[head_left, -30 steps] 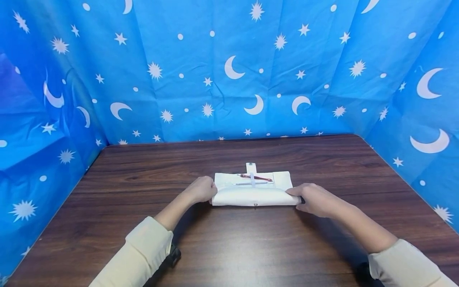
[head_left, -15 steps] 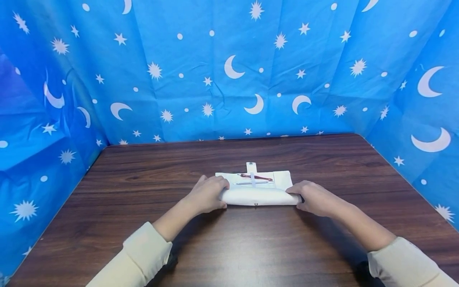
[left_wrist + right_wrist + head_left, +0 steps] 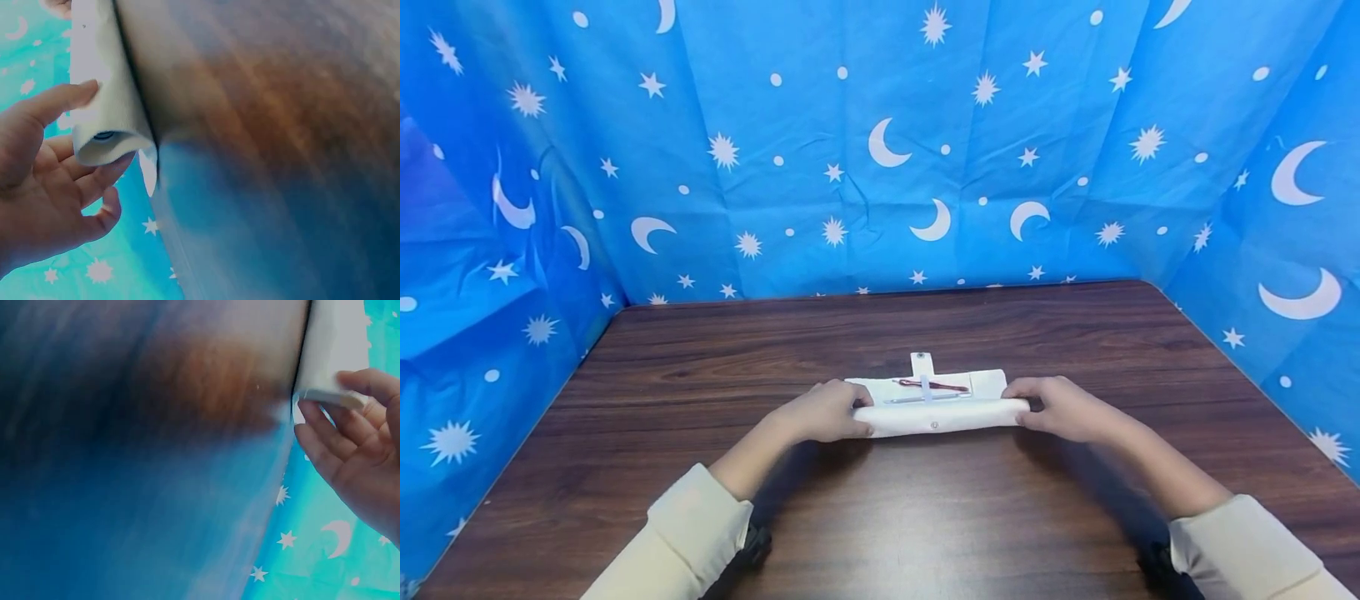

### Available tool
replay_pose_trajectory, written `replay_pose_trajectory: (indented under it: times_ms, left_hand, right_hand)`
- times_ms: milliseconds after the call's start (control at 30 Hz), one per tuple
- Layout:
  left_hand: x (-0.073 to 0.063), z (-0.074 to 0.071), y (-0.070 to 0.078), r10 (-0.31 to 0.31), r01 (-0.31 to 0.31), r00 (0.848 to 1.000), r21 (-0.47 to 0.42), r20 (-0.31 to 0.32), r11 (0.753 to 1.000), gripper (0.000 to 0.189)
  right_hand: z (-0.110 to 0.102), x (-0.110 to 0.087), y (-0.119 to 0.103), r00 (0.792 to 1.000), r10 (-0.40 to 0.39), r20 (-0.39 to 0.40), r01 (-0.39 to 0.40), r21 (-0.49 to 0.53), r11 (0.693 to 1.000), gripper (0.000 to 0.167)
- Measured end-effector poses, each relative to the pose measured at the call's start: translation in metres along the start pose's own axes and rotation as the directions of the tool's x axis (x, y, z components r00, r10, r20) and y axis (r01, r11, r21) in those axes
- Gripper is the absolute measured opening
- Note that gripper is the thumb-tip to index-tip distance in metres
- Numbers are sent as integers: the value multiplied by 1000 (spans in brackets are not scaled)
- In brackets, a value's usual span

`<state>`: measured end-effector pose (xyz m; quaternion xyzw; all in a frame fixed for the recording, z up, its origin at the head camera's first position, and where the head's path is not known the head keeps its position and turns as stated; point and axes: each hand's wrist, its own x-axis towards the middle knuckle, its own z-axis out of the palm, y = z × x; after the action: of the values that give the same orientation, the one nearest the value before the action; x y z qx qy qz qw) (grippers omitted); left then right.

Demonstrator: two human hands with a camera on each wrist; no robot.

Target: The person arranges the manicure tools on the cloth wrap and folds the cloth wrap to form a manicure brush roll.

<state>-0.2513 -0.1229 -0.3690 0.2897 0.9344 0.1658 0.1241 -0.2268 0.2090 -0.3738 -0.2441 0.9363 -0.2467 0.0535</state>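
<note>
A white pouch point(image 3: 940, 417), rolled up along its near side, lies across the middle of the table. Its far part is flat, with a red slim tool point(image 3: 932, 385) and a silver slim tool point(image 3: 923, 399) under a pale band. From the far edge sticks out a strap point(image 3: 921, 364) with a snap. My left hand point(image 3: 827, 411) pinches the left end of the roll, thumb on the near side. At the other end, my right hand point(image 3: 1063, 408) grips the roll between thumb and fingers. In the left wrist view, something dark and round shows inside the roll's open end point(image 3: 103, 135).
The dark wood-grain table point(image 3: 955, 517) extends around the pouch on all sides. Behind it and at both sides hangs a blue cloth point(image 3: 820, 133) printed with white moons and stars.
My left hand has gone from a fist at the pouch's left corner to a pinch on the roll's end. The pouch has shifted slightly towards me, and its near snap now faces more upward.
</note>
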Motion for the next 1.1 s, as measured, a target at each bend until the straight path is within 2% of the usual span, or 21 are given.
replay_pose_trajectory:
  times_ms: [67, 167, 267, 333, 400, 533, 767, 900, 1100]
  left_hand:
    - [-1, -3, -2, -1, 2, 999, -46, 36, 999, 28]
    - [-3, -6, -6, 19, -11, 997, -112, 71, 994, 28]
    - [-3, -7, -10, 45, -36, 997, -135, 62, 990, 27]
    - [-3, -8, -11, 40, -35, 999, -143, 37, 989, 27]
    - [-2, -7, -10, 15, -14, 1000, -143, 8, 990, 28]
    - [1, -5, -8, -59, 55, 998, -105, -32, 993, 31]
    - [4, 2, -6, -133, 137, 988, 52, -82, 989, 34]
    - [6, 4, -5, -162, 170, 984, 100, -79, 980, 36]
    - [10, 5, -2, -207, 216, 975, 115, -80, 970, 36]
  right_hand:
    - [-2, -1, 3, 1000, -12, 29, 9, 105, 994, 16]
    - [-3, -2, 7, 995, -4, 100, -23, 271, 962, 17]
    - [-4, 0, 10, 987, 33, 158, -91, 376, 922, 23]
    - [-4, 1, 11, 983, 73, 167, -135, 396, 908, 26]
    - [-3, 3, 11, 980, 119, 158, -173, 391, 904, 28]
    - [-1, 8, 8, 977, 177, 120, -208, 344, 916, 28]
    - [4, 14, 3, 979, 195, 57, -202, 200, 959, 24]
    - [5, 17, -1, 978, 207, 33, -209, 120, 971, 18]
    - [6, 20, -5, 968, 245, 53, -248, 55, 967, 16]
